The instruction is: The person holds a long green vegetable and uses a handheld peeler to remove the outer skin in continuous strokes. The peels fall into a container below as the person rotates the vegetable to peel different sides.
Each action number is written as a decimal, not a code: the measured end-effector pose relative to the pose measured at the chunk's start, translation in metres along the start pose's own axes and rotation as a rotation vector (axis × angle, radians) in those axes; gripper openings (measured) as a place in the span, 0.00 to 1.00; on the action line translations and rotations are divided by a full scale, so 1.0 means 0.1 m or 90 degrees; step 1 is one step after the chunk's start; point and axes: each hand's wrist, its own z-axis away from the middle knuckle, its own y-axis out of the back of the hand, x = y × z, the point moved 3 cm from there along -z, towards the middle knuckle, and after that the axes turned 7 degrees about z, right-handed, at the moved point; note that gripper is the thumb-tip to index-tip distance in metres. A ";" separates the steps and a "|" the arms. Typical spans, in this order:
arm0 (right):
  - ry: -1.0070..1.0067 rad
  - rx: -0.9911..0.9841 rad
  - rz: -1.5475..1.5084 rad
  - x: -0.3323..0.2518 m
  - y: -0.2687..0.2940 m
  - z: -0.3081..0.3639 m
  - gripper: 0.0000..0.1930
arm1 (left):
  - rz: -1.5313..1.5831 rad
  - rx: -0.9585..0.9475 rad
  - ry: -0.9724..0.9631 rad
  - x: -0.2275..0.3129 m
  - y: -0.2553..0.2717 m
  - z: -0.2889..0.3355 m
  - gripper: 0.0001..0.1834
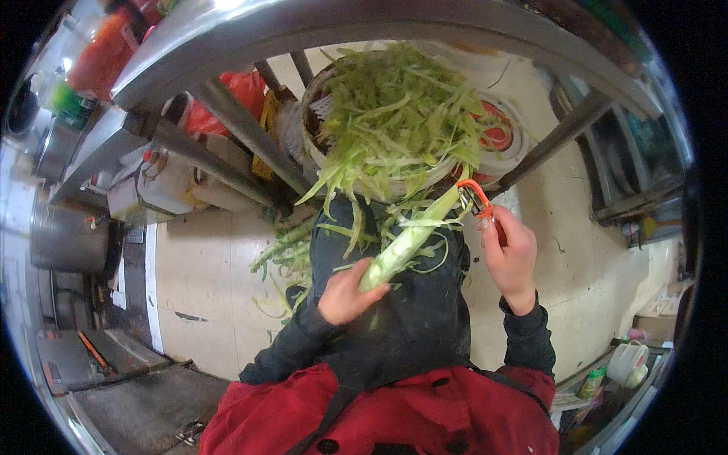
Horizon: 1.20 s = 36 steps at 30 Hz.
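Both hands are closed, the left (pixel 350 296) gripping a stalk (pixel 399 253), the right (pixel 511 254) a peeler (pixel 481 194).

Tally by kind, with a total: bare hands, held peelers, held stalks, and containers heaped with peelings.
Bare hands (left hand, right hand): 2
Orange-handled metal peeler: 1
Thick pale-green stalk: 1
Round container heaped with green peelings: 1
Total: 5

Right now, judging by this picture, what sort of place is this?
Probably a kitchen preparation area, perhaps commercial: a heap of green peelings, an orange peeler in the right hand, and a metal table.
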 end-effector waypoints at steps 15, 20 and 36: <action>0.545 -0.003 0.292 -0.55 -1.06 0.16 0.07 | 0.508 0.015 0.124 -0.29 0.11 0.21 0.16; 0.489 0.109 0.500 -0.40 -0.80 -0.46 0.05 | 0.294 0.083 0.040 -0.33 0.11 0.26 0.18; 0.502 0.051 0.389 -0.37 -0.91 -0.45 0.06 | 0.171 0.250 0.055 -0.07 0.21 0.40 0.26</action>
